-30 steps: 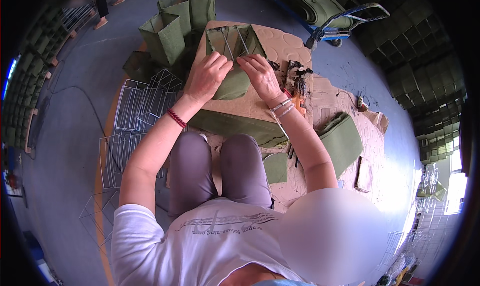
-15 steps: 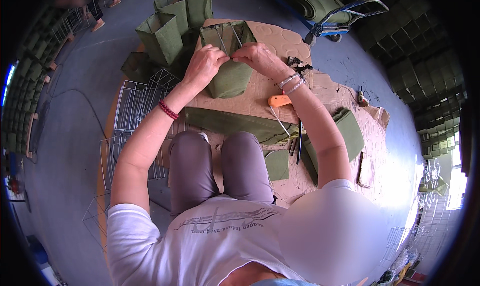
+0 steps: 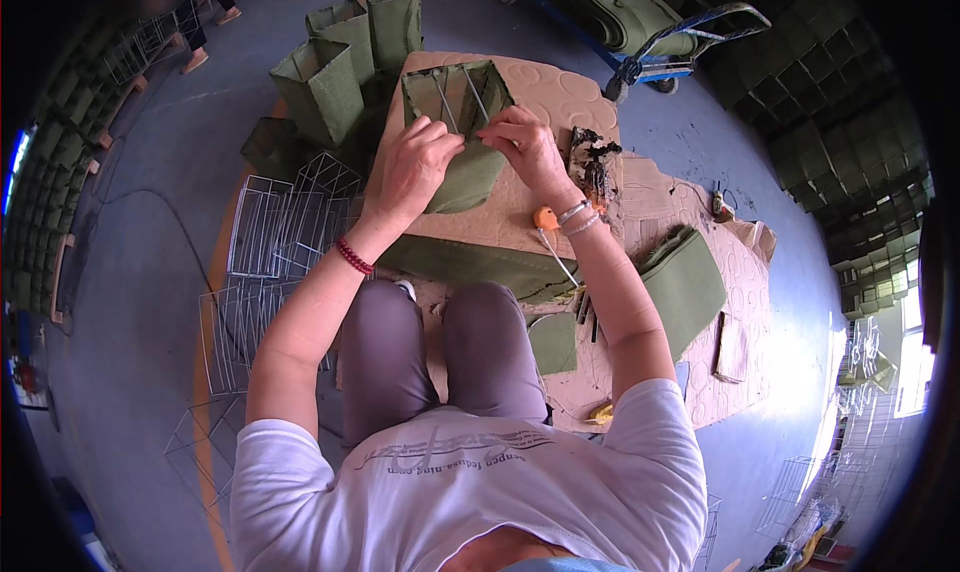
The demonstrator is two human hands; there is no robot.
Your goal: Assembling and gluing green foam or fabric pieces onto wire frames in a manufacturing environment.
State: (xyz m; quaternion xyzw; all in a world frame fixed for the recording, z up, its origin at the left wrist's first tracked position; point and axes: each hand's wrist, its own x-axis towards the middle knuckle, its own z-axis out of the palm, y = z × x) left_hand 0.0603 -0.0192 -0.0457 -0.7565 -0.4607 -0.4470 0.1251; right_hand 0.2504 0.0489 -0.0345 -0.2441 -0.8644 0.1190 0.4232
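A green felt-like box (image 3: 465, 187) with an open top lies on the cardboard-covered work surface in front of me, with two thin metal wires crossing its opening. My left hand (image 3: 418, 167) is closed in a pinch on the box's near rim. Just to its right, my right hand (image 3: 528, 154) pinches the same rim, fingertips together. The exact bit of edge between the fingers is hidden. By my right wrist lies an orange-handled tool (image 3: 545, 219) with a pale, thin rod, partly covered by the wrist.
Several finished-looking green boxes (image 3: 320, 90) stand at the far left. Wire frames (image 3: 258, 234) are stacked beside my left arm. Green felt sheets (image 3: 690, 282) lie right of my right arm, near a black-smeared block (image 3: 592, 167). A blue trolley (image 3: 660, 57) carries rolled green material.
Both hands have come slightly nearer to me and a little apart, still at the rim. My right forearm has shifted left, uncovering more of the felt sheets and covering part of the orange handle.
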